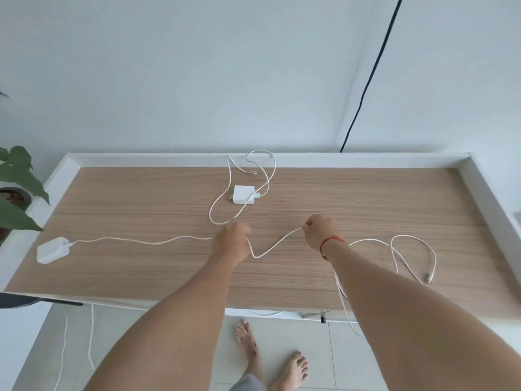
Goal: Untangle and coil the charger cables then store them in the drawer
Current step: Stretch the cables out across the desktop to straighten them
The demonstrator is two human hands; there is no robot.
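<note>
Along a pale wall: one wood-grain counter [141, 207] with a raised white rim on three sides.

Two bare forearms, reaching forward from the near edge over the counter's middle. Left hand [229, 244]: palm down, fingers curled and pinched on a long white cable [270, 246]. Right hand [320, 231]: closed in a fist on the same cable, knuckles up, a red string bracelet [331, 244] at the wrist. Between the two hands the cable sags in a shallow V that touches the wood.

Long white cable, continued: leftward from the left hand it runs across the counter to a white adapter [53, 249] lying near the left edge; rightward past the right wrist it lies in loose loops [408, 249] on the counter, with a strand hanging over the near edge.

Second charger: white plug block [244, 195] at the back centre, its thin cable [225, 198] in open loops around it, part resting on the rear rim, well apart from the right hand.

Potted plant [17, 187], left of the counter. Dark cord [369, 77] hanging down the wall. Bare feet [270, 359] on the tiled floor.
</note>
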